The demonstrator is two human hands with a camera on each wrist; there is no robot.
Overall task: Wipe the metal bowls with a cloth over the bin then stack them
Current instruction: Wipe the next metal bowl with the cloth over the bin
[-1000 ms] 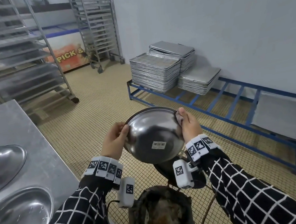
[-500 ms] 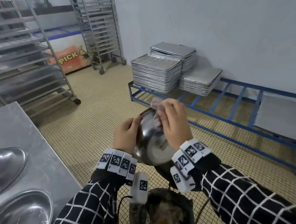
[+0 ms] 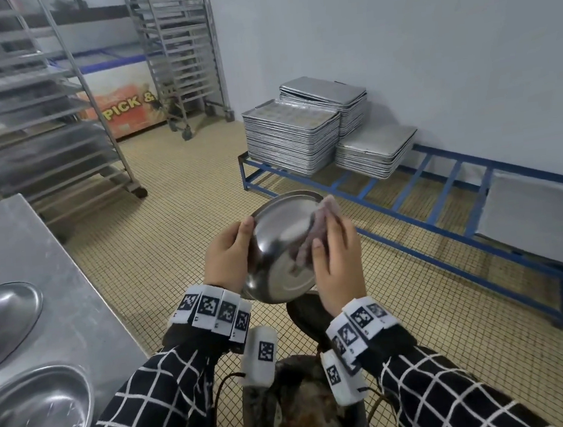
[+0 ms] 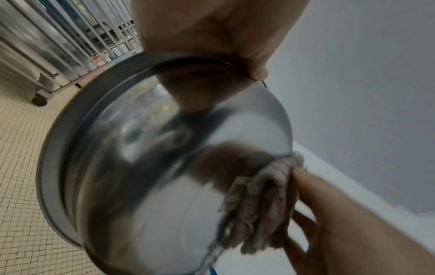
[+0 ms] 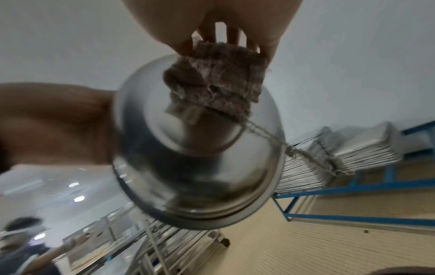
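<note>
The left hand (image 3: 229, 256) grips the bowl (image 3: 276, 248) by its rim, over the bin (image 3: 303, 414). The right hand (image 3: 338, 263) pinches a cloth (image 3: 313, 234) against its underside.

The bowl (image 3: 280, 237) is polished metal, smooth and mirror-bright, throwing back reflections. Pressed against it, the cloth (image 3: 316, 227) looks coarse and nubbly, with frayed threads hanging. Left of the bowl, the table (image 3: 35, 244) is brushed steel with a duller sheen. Beyond the bowl, stacked trays (image 3: 293, 136) are matt grey metal.
</note>
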